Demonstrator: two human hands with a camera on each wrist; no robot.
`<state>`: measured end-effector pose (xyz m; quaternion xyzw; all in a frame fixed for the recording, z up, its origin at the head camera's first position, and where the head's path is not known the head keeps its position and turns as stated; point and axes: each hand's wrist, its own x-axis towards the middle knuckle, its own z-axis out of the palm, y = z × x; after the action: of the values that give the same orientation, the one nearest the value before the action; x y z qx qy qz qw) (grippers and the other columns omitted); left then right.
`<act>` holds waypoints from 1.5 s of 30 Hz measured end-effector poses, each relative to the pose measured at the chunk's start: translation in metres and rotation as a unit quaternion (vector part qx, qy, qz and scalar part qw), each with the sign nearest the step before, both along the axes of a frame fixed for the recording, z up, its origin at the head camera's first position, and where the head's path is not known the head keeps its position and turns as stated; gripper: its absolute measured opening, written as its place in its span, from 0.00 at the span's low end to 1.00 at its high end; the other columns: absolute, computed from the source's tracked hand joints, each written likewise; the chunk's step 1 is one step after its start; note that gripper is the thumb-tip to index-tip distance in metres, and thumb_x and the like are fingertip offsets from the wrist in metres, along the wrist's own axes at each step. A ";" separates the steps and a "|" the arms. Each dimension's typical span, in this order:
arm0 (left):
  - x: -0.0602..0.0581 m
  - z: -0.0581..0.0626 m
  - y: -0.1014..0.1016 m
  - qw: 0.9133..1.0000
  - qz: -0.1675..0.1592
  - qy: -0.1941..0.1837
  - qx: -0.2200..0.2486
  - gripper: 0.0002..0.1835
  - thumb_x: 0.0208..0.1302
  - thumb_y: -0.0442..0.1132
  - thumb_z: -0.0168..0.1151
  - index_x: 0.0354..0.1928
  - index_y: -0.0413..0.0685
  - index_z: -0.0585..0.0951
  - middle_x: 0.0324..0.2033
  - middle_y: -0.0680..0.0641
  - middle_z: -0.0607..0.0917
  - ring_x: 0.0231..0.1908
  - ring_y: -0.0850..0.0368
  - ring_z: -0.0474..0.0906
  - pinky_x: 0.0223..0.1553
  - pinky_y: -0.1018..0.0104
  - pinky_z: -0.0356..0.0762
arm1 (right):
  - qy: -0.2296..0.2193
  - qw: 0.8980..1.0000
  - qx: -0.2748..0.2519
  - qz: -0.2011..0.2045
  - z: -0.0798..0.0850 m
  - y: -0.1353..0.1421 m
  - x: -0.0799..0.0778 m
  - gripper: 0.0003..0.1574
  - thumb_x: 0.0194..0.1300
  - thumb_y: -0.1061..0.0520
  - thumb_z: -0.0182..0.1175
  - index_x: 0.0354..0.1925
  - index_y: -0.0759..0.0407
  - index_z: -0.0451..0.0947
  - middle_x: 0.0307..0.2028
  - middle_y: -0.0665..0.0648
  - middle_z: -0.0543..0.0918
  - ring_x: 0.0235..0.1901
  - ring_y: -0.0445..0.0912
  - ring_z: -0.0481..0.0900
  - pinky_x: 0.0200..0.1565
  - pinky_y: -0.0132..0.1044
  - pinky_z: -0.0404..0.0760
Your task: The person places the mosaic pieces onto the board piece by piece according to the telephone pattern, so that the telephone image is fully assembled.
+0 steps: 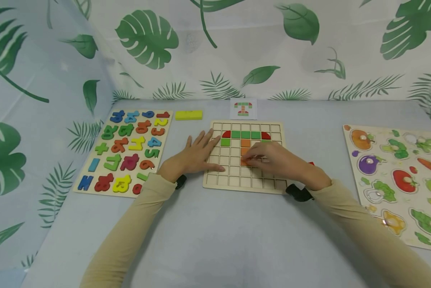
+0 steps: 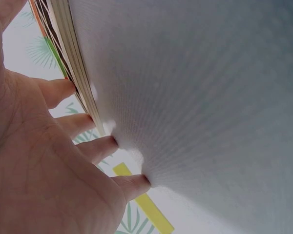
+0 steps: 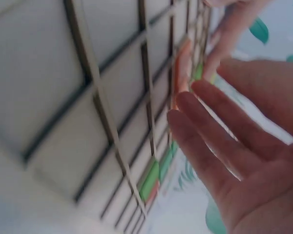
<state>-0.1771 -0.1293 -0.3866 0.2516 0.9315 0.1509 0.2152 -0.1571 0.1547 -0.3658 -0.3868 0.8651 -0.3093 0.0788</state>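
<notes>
A wooden grid board (image 1: pixel 222 184) lies in front of me, with red, green and orange tiles set in its cells as a T shape. My left hand (image 1: pixel 195 156) is spread at its left side, fingers along the edge and thumb over the lower cells. In the left wrist view, straight fingertips (image 2: pixel 132 184) meet the cloth and the board's edge. Over the middle column is my right hand (image 1: pixel 273 158), fingertips right at an orange tile (image 1: pixel 244 161). In the right wrist view its fingers (image 3: pixel 205 156) are fairly straight beside the orange tiles (image 3: pixel 182 63).
Behind the board stands a pattern card (image 1: pixel 243 109) with a T design. A yellow block (image 1: pixel 188 115) lies left of it. A number puzzle (image 1: pixel 105 160) sits on the left, a vegetable puzzle (image 1: pixel 388 200) on the right. A red piece (image 1: pixel 311 163) shows partly behind my right wrist.
</notes>
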 end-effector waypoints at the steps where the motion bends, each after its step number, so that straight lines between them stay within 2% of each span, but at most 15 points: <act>1: 0.000 0.000 0.000 1.000 0.000 0.001 0.000 0.58 0.69 0.69 0.61 0.86 0.51 0.41 0.83 0.43 0.31 0.82 0.40 0.25 0.76 0.33 0.25 | -0.011 1.000 0.000 0.001 0.002 0.004 0.000 0.13 0.69 0.67 0.69 0.51 0.63 0.89 0.46 0.55 0.90 0.47 0.49 0.86 0.48 0.48 0.84; 3: 0.000 0.000 0.000 1.000 -0.001 0.001 0.001 0.58 0.69 0.69 0.62 0.86 0.51 0.41 0.83 0.43 0.31 0.82 0.41 0.24 0.76 0.33 0.24 | -0.029 1.000 0.007 -0.004 0.008 0.014 0.001 0.15 0.70 0.65 0.68 0.54 0.63 0.87 0.51 0.56 0.88 0.52 0.52 0.85 0.53 0.51 0.83; 7: 0.001 0.000 0.000 1.000 -0.001 0.001 0.000 0.58 0.69 0.68 0.62 0.86 0.51 0.40 0.83 0.43 0.31 0.82 0.40 0.24 0.76 0.33 0.24 | -0.033 0.999 0.032 -0.021 0.021 0.032 0.002 0.21 0.69 0.63 0.70 0.59 0.63 0.85 0.56 0.60 0.85 0.57 0.57 0.82 0.57 0.57 0.80; 13: 0.001 0.001 0.000 1.000 0.001 0.000 -0.001 0.59 0.69 0.68 0.62 0.86 0.51 0.41 0.83 0.43 0.31 0.82 0.41 0.24 0.76 0.33 0.24 | -0.011 0.997 0.061 -0.047 0.029 0.064 0.004 0.22 0.65 0.63 0.73 0.58 0.62 0.85 0.55 0.60 0.85 0.54 0.56 0.82 0.54 0.58 0.81; 18: 0.001 0.001 0.000 1.000 0.001 -0.002 0.002 0.58 0.69 0.68 0.62 0.86 0.51 0.40 0.83 0.42 0.31 0.82 0.40 0.24 0.76 0.33 0.24 | -0.015 0.994 0.087 -0.069 0.025 0.089 0.006 0.21 0.64 0.65 0.73 0.56 0.62 0.86 0.52 0.57 0.85 0.52 0.55 0.83 0.52 0.56 0.83; 26: 0.001 -0.002 0.000 1.000 0.001 -0.003 0.000 0.59 0.69 0.69 0.61 0.86 0.51 0.40 0.83 0.43 0.30 0.81 0.40 0.24 0.75 0.33 0.24 | -0.035 0.988 0.121 -0.094 0.009 0.120 0.013 0.19 0.62 0.70 0.73 0.52 0.61 0.88 0.48 0.54 0.86 0.49 0.51 0.84 0.47 0.44 0.85; 29: 0.000 -0.002 0.000 1.000 -0.001 0.000 0.000 0.58 0.69 0.69 0.61 0.86 0.51 0.40 0.83 0.43 0.30 0.82 0.40 0.24 0.75 0.33 0.24 | -0.024 0.986 0.126 -0.103 0.006 0.127 0.014 0.21 0.60 0.72 0.72 0.51 0.61 0.88 0.47 0.53 0.86 0.48 0.51 0.85 0.48 0.45 0.86; 35: -0.001 -0.001 -0.002 1.000 0.003 0.000 0.001 0.58 0.69 0.69 0.61 0.86 0.52 0.40 0.83 0.44 0.30 0.82 0.41 0.24 0.76 0.34 0.23 | 0.017 0.988 0.124 -0.090 0.004 0.131 0.012 0.21 0.56 0.73 0.75 0.47 0.61 0.89 0.44 0.51 0.86 0.45 0.50 0.85 0.46 0.46 0.86; 45: 0.000 -0.003 -0.001 1.000 0.002 0.000 0.002 0.59 0.69 0.69 0.61 0.86 0.53 0.40 0.83 0.44 0.30 0.82 0.42 0.23 0.76 0.34 0.23 | -0.025 0.983 0.146 -0.104 0.005 0.130 0.004 0.15 0.57 0.71 0.75 0.45 0.65 0.89 0.40 0.51 0.86 0.41 0.50 0.86 0.42 0.40 0.85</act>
<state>-0.1776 -0.1300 -0.3897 0.2497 0.9318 0.1529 0.2147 -0.1527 0.2852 -0.3608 -0.2713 0.9342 -0.1958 0.1238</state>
